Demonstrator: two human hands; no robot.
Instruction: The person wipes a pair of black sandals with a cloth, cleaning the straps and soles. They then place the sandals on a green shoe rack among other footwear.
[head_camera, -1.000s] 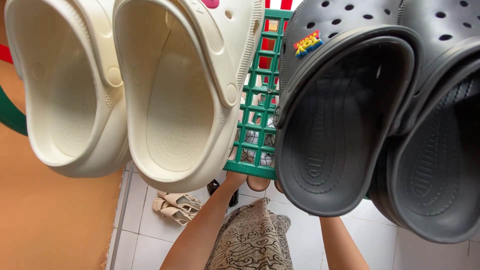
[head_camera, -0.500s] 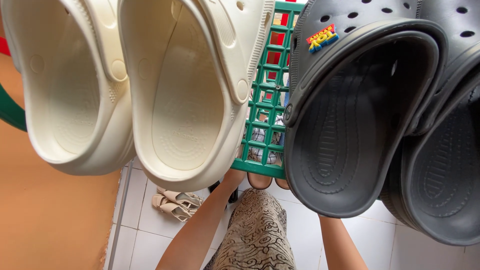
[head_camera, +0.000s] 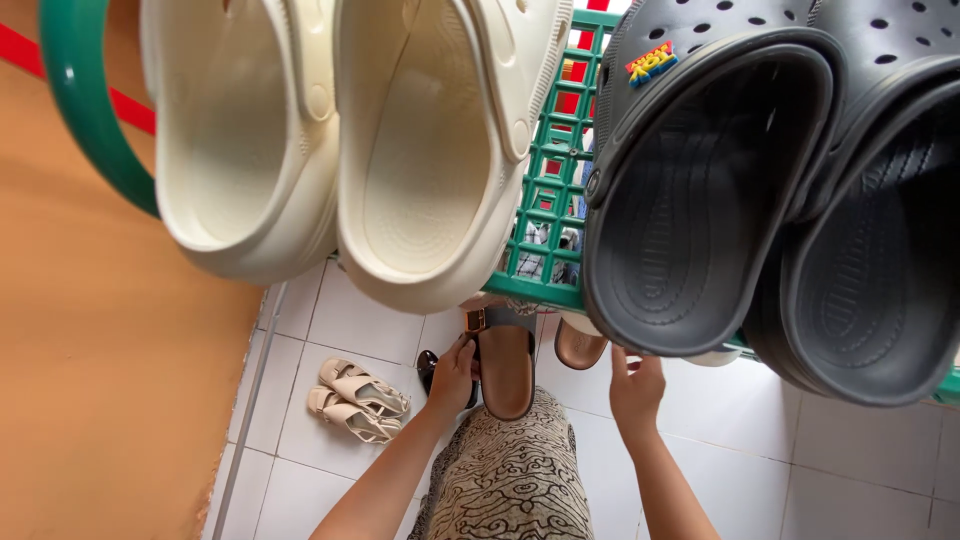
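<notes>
Left hand (head_camera: 453, 372): fingers curled round the left edge of a brown slide sandal (head_camera: 506, 368), gripping it just below its buckled strap. Sandal half pulled out from under the front edge of the green lattice shoe rack (head_camera: 548, 215), heel end toward the person, above a patterned skirt (head_camera: 508, 478). Right hand (head_camera: 636, 385): fingers loose and slightly spread, holding nothing, fingertips raised toward the underside of the rack's front edge, just right of a second brown sandal (head_camera: 579, 344) whose heel pokes out below that edge. Second sandal close beside the first, not touching the right hand as far as can be told.

On the rack's top shelf, near its front edge: a pair of cream clogs (head_camera: 340, 140) toward the left end, heels overhanging; a pair of dark grey clogs (head_camera: 770, 190) toward the right end, likewise overhanging, a small colourful charm (head_camera: 650, 62) on the left one's upper. A green curved tube (head_camera: 90, 105) at the rack's left end.

Below, on the white tiled floor (head_camera: 860, 450): a pair of beige strappy sandals (head_camera: 357, 400) left of the left forearm, near the orange wall (head_camera: 100, 380). A small dark shoe (head_camera: 430, 366) just behind the left hand, mostly hidden.
</notes>
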